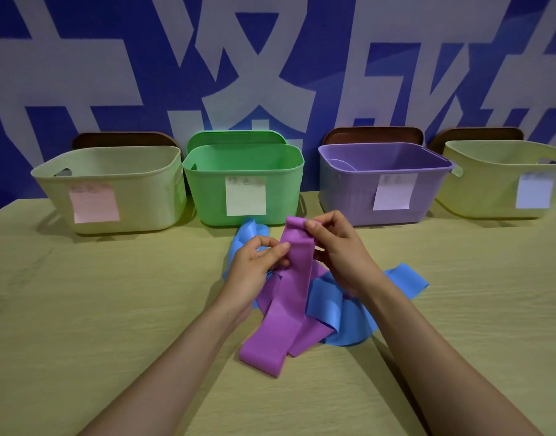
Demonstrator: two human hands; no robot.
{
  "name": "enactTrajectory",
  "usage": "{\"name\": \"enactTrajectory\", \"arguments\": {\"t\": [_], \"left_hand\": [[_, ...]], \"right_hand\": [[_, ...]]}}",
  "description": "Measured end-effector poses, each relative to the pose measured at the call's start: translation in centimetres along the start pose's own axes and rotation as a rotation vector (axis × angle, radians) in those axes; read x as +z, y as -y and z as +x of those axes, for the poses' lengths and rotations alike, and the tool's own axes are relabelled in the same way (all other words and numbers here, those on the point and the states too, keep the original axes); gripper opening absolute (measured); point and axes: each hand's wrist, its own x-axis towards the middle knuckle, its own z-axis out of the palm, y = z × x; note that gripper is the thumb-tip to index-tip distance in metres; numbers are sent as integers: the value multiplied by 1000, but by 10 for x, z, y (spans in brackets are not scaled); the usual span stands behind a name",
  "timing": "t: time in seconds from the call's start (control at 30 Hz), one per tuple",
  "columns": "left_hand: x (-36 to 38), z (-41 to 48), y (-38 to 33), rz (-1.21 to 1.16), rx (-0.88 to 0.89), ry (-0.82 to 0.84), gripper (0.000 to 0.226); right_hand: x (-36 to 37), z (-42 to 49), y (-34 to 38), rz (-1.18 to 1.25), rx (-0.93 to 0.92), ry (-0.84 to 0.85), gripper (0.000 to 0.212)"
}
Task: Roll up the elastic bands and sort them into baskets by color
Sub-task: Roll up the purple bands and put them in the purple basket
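Note:
A purple elastic band (pixel 284 313) is lifted at its far end above the table, and its lower part lies in loose folds. My left hand (pixel 254 272) pinches the band's left edge between thumb and fingers. My right hand (pixel 339 250) pinches its top right corner. A blue elastic band (pixel 339 306) lies crumpled under and around the purple one, spreading to the right and behind my left hand. Along the back stand a pale yellow basket (pixel 144 171) with a pink label, a green basket (pixel 207 184), a purple basket (pixel 342 187) and another pale yellow basket (pixel 478 187) with a bluish label.
The wooden table (pixel 97 309) stretches to both sides of the bands. Lids lean behind the baskets against a blue and white patterned wall (pixel 270 58). Each basket carries a paper note on its front.

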Motion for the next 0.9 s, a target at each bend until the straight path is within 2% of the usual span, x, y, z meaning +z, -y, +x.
{"name": "enactTrajectory", "arguments": {"t": [0.13,0.23,0.43,0.6,0.7,0.77,0.9], "left_hand": [[0,-2,-2,173,112,-36,11],[-1,-5,-9,204,180,5,11],[2,-10,-29,-149,43,127,13],[-1,-8,-33,-397,-99,182,5],[1,-9,-34,-419,-138,190,9],[2,-8,-34,-333,-111,150,18],[-9,-3,-26,315,170,48,20]], "right_hand": [[-3,0,2,-61,-39,22,14],[-6,-2,11,-51,-64,92,16],[-10,-7,29,-26,-96,204,17],[-9,-7,26,-63,-76,176,15],[-9,-4,23,-75,-67,139,17],[-9,-2,20,-99,-65,139,19],[-12,-1,17,-220,-58,162,22]]}}
